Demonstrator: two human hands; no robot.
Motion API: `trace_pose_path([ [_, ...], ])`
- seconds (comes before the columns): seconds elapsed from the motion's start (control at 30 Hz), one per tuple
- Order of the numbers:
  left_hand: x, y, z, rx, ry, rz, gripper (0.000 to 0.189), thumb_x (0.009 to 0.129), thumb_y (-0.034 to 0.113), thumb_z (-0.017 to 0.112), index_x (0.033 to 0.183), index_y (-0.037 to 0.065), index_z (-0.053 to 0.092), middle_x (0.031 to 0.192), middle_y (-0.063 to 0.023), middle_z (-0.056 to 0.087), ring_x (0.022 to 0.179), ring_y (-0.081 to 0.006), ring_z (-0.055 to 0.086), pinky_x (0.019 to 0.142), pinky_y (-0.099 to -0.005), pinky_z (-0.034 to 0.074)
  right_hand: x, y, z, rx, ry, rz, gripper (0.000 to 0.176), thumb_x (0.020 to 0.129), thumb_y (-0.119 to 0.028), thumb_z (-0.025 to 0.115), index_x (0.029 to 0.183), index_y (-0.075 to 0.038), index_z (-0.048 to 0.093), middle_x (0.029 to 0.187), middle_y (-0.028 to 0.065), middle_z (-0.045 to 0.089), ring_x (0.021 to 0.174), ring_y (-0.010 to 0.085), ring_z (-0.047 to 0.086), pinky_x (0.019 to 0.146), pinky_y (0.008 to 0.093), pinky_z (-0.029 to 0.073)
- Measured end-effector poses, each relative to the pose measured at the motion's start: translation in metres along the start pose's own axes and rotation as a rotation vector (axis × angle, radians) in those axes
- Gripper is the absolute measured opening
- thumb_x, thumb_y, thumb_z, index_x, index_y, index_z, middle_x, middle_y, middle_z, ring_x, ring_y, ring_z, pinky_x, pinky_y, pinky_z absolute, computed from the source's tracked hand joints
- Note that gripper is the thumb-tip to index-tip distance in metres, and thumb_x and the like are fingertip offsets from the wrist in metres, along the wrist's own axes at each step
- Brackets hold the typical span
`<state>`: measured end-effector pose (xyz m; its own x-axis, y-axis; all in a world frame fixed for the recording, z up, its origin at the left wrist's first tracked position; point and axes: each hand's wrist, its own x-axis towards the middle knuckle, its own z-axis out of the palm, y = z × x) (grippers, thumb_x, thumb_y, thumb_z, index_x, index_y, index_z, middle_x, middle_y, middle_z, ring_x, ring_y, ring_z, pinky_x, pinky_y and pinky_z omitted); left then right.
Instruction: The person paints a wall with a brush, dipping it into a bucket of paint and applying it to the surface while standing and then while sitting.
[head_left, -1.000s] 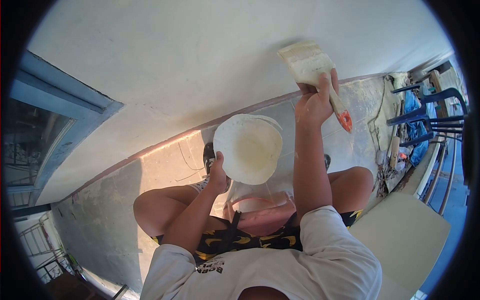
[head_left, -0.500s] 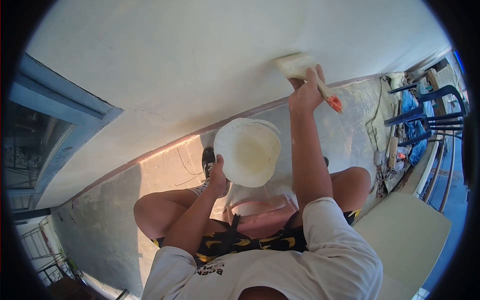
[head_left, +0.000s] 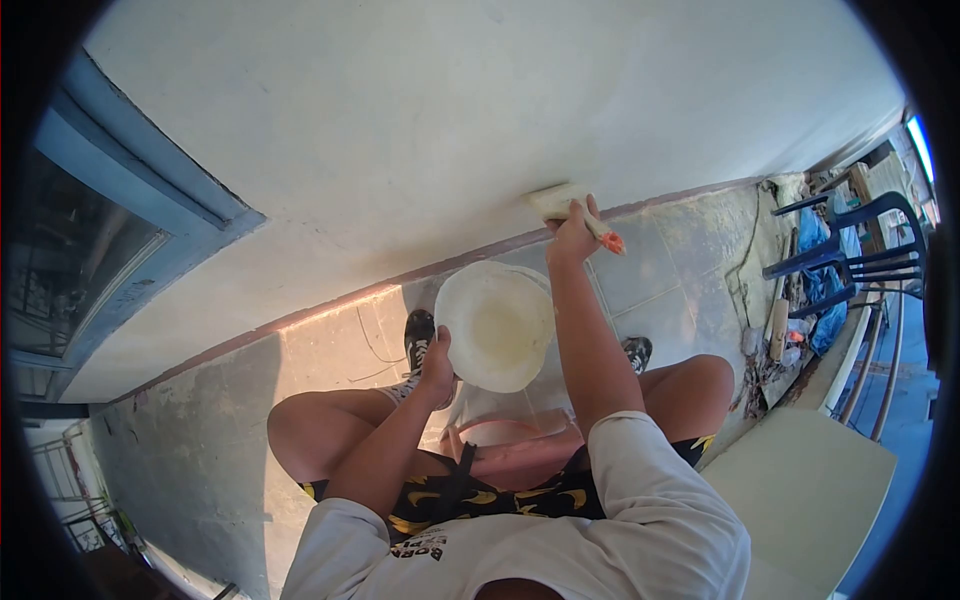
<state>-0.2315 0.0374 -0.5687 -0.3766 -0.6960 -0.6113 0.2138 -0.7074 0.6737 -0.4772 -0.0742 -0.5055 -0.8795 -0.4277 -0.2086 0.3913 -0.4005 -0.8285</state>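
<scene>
My left hand [head_left: 438, 370] grips the rim of a round white paint bucket [head_left: 497, 325], its thumb over the edge. Pale paint shows inside. My right hand [head_left: 573, 235] is wrapped round the handle of a wide paintbrush [head_left: 556, 203], whose handle end is red. The brush's broad, pale head lies against the lower part of the white wall [head_left: 400, 130], just above the reddish strip at its base. The bucket is held above the floor, in front of my knees and to the left of my right forearm.
A blue-framed window [head_left: 130, 220] is at the left. Dark blue plastic chairs [head_left: 870, 245] and a heap of debris [head_left: 790, 320] stand at the right, near a pale board [head_left: 810, 490]. A pink stool [head_left: 520, 450] is beneath me on the tiled floor [head_left: 200, 450].
My right hand has drawn the brush down the wall and a little to the left, toward its base. The bucket stays in my left hand, nearly in the same place.
</scene>
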Motion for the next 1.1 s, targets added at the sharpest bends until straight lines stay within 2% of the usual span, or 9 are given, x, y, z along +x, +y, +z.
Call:
trace_pose_path([
  [0.17,-0.003,0.005,0.006,-0.018,0.012,0.018,0.056,0.094,0.049,0.032,0.131,0.007,0.034,0.112,-0.0106,0.054,0.09,-0.0206,0.061,0.065,-0.0333,0.055,-0.039,-0.089,0.06,0.082,-0.15,-0.149,0.042,0.084,-0.005,0.053,0.125,0.002,0.043,0.116,0.0176,0.05,0.096,0.0266,0.058,0.066,0.036,0.056],
  [0.3,0.008,-0.005,0.0,-0.017,-0.018,0.048,0.059,0.093,0.051,0.033,0.132,0.006,0.034,0.116,-0.0113,0.053,0.093,-0.0211,0.06,0.069,-0.0352,0.054,-0.064,-0.137,0.058,0.189,-0.288,-0.309,0.045,0.085,-0.007,0.052,0.127,0.002,0.039,0.114,0.0185,0.052,0.096,0.0273,0.059,0.067,0.0358,0.056],
  [0.37,0.006,-0.004,0.001,0.041,0.038,-0.007,0.061,0.093,0.052,0.034,0.132,0.005,0.034,0.116,-0.0121,0.053,0.094,-0.0216,0.06,0.069,-0.036,0.055,-0.065,-0.126,0.048,0.167,-0.274,-0.313,0.045,0.086,-0.008,0.051,0.128,0.002,0.038,0.115,0.0191,0.051,0.098,0.0285,0.058,0.068,0.0358,0.056],
  [0.53,0.004,-0.003,0.003,0.058,0.015,0.037,0.062,0.092,0.052,0.034,0.131,0.005,0.035,0.116,-0.0135,0.053,0.094,-0.0234,0.061,0.07,-0.037,0.055,-0.058,-0.084,0.055,0.049,-0.112,-0.072,0.044,0.085,-0.007,0.051,0.126,0.003,0.038,0.119,0.0197,0.047,0.1,0.0297,0.057,0.07,0.0379,0.056],
  [0.7,0.002,-0.002,0.001,0.053,-0.02,0.04,0.062,0.093,0.051,0.033,0.131,0.003,0.035,0.117,-0.0147,0.052,0.094,-0.0247,0.061,0.07,-0.0375,0.055,-0.081,-0.141,0.107,0.058,-0.214,-0.205,0.046,0.084,-0.005,0.051,0.126,0.005,0.037,0.117,0.0215,0.047,0.098,0.032,0.058,0.07,0.0378,0.057],
  [0.77,0.005,-0.001,0.003,0.074,-0.025,-0.001,0.058,0.093,0.051,0.032,0.132,0.008,0.034,0.122,-0.0096,0.051,0.103,-0.0225,0.056,0.083,-0.0369,0.049,-0.085,-0.149,0.102,0.066,-0.237,-0.244,0.046,0.083,-0.003,0.05,0.126,0.006,0.036,0.115,0.0231,0.048,0.096,0.0341,0.059,0.07,0.037,0.058],
  [0.9,0.022,-0.015,-0.003,0.038,-0.074,0.124,0.058,0.093,0.051,0.032,0.133,0.009,0.033,0.121,-0.0096,0.052,0.103,-0.0227,0.057,0.081,-0.0376,0.05,-0.082,-0.124,0.064,0.096,-0.213,-0.209,0.046,0.081,-0.004,0.053,0.125,0.002,0.04,0.118,0.0192,0.048,0.101,0.0304,0.057,0.071,0.0392,0.057],
  [0.97,0.022,-0.017,-0.003,0.033,-0.055,0.109,0.059,0.093,0.052,0.032,0.133,0.009,0.033,0.12,-0.0097,0.052,0.102,-0.0224,0.057,0.079,-0.0367,0.051,-0.067,-0.102,0.067,0.009,-0.134,-0.091,0.046,0.083,-0.004,0.051,0.126,0.006,0.036,0.115,0.0218,0.05,0.095,0.0331,0.059,0.068,0.0366,0.058],
  [1.1,0.009,-0.004,0.004,0.023,-0.1,0.056,0.059,0.093,0.052,0.032,0.132,0.009,0.034,0.121,-0.0096,0.052,0.103,-0.0222,0.057,0.079,-0.0358,0.051,-0.07,-0.133,0.103,0.078,-0.244,-0.204,0.045,0.083,-0.004,0.052,0.125,0.003,0.038,0.112,0.0191,0.051,0.095,0.0314,0.059,0.071,0.0399,0.057],
])
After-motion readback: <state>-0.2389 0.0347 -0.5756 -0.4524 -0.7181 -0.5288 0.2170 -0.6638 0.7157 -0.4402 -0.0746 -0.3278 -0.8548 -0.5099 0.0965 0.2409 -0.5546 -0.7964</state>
